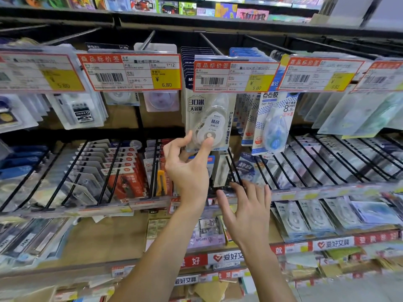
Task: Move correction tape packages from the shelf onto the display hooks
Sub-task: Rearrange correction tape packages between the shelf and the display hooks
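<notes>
A clear correction tape package (208,122), printed with "30" and holding a white dispenser, hangs in the middle row below a price tag (235,77). My left hand (187,166) pinches its lower edge, thumb on the front and fingers behind. More such packages (192,62) are stacked behind it on the display hook (208,43). My right hand (246,210) is lower, with fingers stretched out. Its fingertips are at the front of a wire-divided shelf slot (229,171), where a few packages stand. What the fingertips touch is not visible.
Neighbouring hooks carry dot-glue packs (274,125) on the right and other blister packs (161,101) on the left, each behind a price tag. The shelf below holds rows of carded goods between black wire dividers (109,171). Lower shelves hold more correction tape packs (305,216).
</notes>
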